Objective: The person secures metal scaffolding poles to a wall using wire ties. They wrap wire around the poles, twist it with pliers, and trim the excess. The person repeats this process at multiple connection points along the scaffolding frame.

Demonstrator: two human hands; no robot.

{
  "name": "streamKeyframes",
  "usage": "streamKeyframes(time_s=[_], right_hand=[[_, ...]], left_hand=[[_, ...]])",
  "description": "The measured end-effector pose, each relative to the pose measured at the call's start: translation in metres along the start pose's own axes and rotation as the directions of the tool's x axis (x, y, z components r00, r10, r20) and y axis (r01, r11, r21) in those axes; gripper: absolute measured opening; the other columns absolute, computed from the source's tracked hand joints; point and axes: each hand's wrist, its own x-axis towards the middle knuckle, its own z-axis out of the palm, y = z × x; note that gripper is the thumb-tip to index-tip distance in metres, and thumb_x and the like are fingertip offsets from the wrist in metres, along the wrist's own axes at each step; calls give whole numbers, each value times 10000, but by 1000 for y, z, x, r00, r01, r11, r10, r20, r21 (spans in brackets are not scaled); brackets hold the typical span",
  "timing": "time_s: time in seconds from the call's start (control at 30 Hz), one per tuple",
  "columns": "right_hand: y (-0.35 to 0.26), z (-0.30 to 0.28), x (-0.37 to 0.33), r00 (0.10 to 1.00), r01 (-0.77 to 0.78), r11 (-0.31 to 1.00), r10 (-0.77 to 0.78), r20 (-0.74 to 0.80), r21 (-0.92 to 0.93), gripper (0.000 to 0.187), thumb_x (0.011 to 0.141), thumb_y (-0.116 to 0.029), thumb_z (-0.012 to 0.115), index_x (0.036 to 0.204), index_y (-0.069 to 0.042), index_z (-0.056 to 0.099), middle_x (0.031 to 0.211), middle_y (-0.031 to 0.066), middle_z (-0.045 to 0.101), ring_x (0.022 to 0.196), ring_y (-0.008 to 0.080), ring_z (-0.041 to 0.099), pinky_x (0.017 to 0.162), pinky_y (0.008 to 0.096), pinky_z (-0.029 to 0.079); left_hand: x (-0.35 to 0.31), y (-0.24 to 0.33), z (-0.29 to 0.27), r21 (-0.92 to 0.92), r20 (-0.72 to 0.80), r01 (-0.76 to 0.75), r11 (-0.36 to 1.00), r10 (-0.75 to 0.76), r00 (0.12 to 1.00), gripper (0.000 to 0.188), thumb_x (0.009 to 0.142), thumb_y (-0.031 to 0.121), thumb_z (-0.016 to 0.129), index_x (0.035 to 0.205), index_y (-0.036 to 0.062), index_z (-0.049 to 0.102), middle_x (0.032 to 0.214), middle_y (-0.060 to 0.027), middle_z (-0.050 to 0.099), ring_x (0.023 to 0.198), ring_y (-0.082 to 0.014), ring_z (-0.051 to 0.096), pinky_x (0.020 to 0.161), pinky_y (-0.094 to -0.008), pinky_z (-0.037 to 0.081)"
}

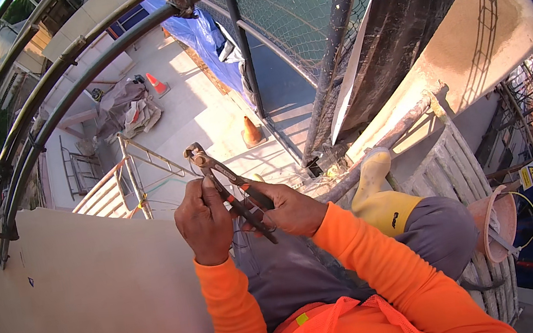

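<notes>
Two orange cones on pale floor below; right hand grips pincers.

Down on the pale floor stand two orange cones. Near the farther one lies a messy, greyish heap. A crinkly blue sheet runs along one side. At the right, a pink bucket is by some slats, near a yellow sign.

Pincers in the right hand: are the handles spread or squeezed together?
Spread: the pincers show a gap between their handles at the right hand.
</notes>
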Motion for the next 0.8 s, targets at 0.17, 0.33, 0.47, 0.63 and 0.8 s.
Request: streamKeyframes(time_s=[0.17,0.33,0.47,0.63,0.8], right_hand=[[2,-7,-24,995,32,999,-32,-93,-2,705,937,84,512,1600,-111,374,1241,82,683,989,137,691,863,293,582],[9,-10,-39,974,70,921,-145,-172,-383,678,936,107,482,1582,-80,398,1270,77,679,1012,129,689,888,288,580],[13,-8,-47,940,101,905,-223,-259,-413,624,926,111,485,1530,-37,443,1253,77,682,982,128,688,869,280,580],[12,-9,-58,864,80,995,-43,-501,52,488,888,118,471,1354,-7,541,1219,118,682,997,198,722,813,328,617],[2,-34,-95,969,154,988,-148,-196,16,730,942,8,545,1624,-116,314,1482,171,571,1065,225,739,834,342,617]], left_hand=[[-5,18,16,-37,-25,-98,994,97,995,125,956,75,606,850,10,611,598,-111,597,501,-263,591,536,-354,470],[-4,23,33,-367,-69,-34,930,10,998,115,982,75,590,924,-15,633,697,-127,641,556,-230,603,559,-332,473],[-7,24,37,-318,-63,-79,945,62,996,141,1026,59,566,951,-34,641,752,-146,650,589,-233,603,570,-317,474],[-29,41,50,-173,-236,-254,952,210,949,173,1034,38,563,905,-57,627,754,-137,656,615,-220,646,566,-340,501],[-20,5,78,-733,459,596,328,-408,789,200,1074,170,569,1003,13,670,806,-90,693,668,-161,668,593,-286,529]])
